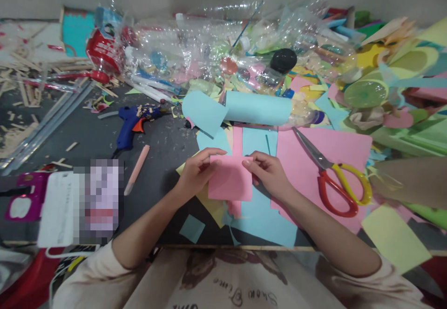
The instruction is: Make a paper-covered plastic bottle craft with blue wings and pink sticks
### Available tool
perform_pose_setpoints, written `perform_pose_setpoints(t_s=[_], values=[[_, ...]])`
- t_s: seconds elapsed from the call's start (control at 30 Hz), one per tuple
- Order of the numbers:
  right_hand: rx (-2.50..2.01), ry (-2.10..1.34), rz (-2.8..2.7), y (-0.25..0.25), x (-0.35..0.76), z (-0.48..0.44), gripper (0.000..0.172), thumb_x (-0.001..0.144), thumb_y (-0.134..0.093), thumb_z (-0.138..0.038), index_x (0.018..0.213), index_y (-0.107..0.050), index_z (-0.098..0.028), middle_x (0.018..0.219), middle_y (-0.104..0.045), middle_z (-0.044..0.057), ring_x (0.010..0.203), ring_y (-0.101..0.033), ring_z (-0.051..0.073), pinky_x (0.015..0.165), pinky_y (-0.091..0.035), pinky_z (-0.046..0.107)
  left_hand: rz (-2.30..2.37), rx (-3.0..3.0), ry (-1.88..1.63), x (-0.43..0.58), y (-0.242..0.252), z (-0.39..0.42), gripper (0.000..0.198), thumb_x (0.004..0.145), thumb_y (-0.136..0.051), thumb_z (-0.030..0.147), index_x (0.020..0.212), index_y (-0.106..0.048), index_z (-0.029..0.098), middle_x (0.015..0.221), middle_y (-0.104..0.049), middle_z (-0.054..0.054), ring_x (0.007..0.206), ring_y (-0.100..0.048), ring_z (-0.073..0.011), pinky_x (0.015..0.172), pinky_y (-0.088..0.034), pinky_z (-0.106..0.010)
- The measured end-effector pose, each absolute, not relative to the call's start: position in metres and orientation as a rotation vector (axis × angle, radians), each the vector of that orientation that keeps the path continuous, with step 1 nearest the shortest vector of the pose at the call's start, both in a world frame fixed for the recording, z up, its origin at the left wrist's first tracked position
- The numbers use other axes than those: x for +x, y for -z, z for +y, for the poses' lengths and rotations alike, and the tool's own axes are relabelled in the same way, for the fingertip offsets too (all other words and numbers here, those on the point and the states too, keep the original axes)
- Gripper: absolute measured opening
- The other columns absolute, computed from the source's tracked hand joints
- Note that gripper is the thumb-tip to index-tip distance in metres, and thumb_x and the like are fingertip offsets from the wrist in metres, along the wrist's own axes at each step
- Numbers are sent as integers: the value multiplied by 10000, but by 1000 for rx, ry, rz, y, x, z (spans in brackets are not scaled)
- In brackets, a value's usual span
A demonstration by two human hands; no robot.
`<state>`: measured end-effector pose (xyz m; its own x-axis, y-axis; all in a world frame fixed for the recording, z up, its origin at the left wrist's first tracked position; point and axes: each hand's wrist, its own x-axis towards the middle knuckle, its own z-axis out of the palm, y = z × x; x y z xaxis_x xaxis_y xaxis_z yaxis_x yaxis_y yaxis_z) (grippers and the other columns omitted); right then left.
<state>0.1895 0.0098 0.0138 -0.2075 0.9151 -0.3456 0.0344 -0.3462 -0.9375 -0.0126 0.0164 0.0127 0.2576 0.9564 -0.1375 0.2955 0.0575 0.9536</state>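
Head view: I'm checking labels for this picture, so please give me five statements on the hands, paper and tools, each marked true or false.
1. The left hand and right hand hold one pink paper piece. True.
2. The scissors lie left of both hands. False: the scissors lie to their right.
3. The blue glue gun is nearer the left hand than the right. True.
4. The light blue paper tube stands upright. False: the light blue paper tube lies on its side.
5. The scissors lie partly on a larger pink sheet. True.
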Motion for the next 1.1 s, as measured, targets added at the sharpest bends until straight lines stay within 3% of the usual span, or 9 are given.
perform_pose_setpoints(t_s=[0.07,0.13,0.3,0.43,0.77,0.93,1.1], values=[[-1359,-1636,-1171,-14,189,10,457,751,-675,-595,576,-492,-214,376,-417,-88,357,-388,72,399,-317,226,1251,1449,-765,-13,-12,16,328,892,-552,443,1074,-670,198,622,-589,21,460,-432,-100,450,-318,-231],[-1358,-1638,-1166,-15,189,10,460,747,-677,-599,575,-494,-214,374,-417,-88,356,-388,73,398,-315,225,1261,1468,-754,-13,-11,16,342,900,-540,442,1101,-664,194,559,-538,37,448,-419,-102,442,-306,-229],[-1353,-1644,-1161,-14,190,10,454,745,-683,-595,578,-502,-213,368,-415,-90,352,-388,71,396,-308,224,1239,1550,-797,-13,-11,17,274,908,-524,366,1017,-691,178,972,-728,-68,805,-668,-172,612,-480,-237],[-1349,-1651,-1158,-14,190,10,454,748,-680,-595,576,-508,-212,369,-420,-88,353,-390,72,397,-303,227,1211,1543,-811,-13,-12,17,240,905,-518,309,995,-694,174,1044,-742,-69,926,-690,-178,719,-518,-239],[-1341,-1659,-1189,-11,191,9,428,784,-655,-562,594,-504,-208,396,-413,-87,378,-379,71,417,-303,224,1217,1543,-824,-13,-11,17,225,906,-529,298,976,-702,174,1010,-754,-66,876,-700,-167,674,-516,-227],[-1320,-1664,-1381,-13,194,11,301,829,-603,-454,673,-578,-197,517,-485,-53,470,-432,89,471,-326,235,1143,1557,-796,-12,-14,16,215,899,-508,257,954,-700,179,962,-754,-59,802,-686,-148,617,-492,-211],[-1232,-1624,-1610,-16,191,12,216,845,-534,-303,659,-567,-198,619,-558,-23,573,-467,104,553,-356,251,1018,1558,-664,-11,-12,11,231,881,-501,238,996,-692,178,716,-683,-8,536,-532,-84,478,-366,-186]])
